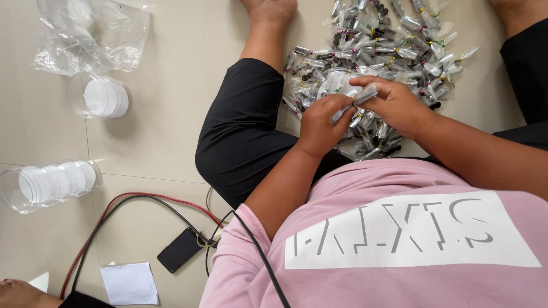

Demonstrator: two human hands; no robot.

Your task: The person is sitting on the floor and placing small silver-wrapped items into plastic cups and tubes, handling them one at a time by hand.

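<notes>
The small packet [365, 94] pinched between the left hand [319, 122] and right hand [394, 102] is clear glossy plastic film. The heap of packets [388, 45] on the floor [165, 102] beyond shows the same shiny, crinkled film, tied with thin coloured bands. The floor is smooth, pale, matt tile. Far left lies a crumpled transparent plastic bag [91, 34]; near it, clear plastic sleeves of white discs [103, 97], smooth and glossy. The phone [180, 250] looks glossy black, the paper slip [130, 283] matt white.
</notes>
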